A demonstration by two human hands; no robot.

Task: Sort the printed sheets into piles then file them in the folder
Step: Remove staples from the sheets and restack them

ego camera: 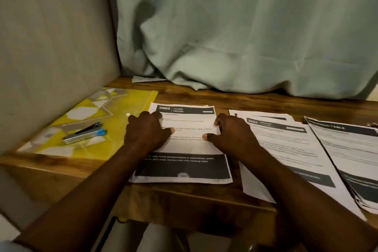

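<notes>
Both hands are on the middle pile [187,125] of printed sheets, headed "3800 KITCHEN", on the wooden table [204,96]; the left hand [146,131] grips its left edge with bent fingers, thumb flat on the top sheet; the right hand [231,135] grips the right edge the same way; a second pile [286,145] lies just to the right, overlapped by a third pile [347,159]; the yellow folder [133,108] lies closed at the left, a small silver thing with a blue tip [83,134] on it; a pale green curtain [245,26] hangs behind.
</notes>
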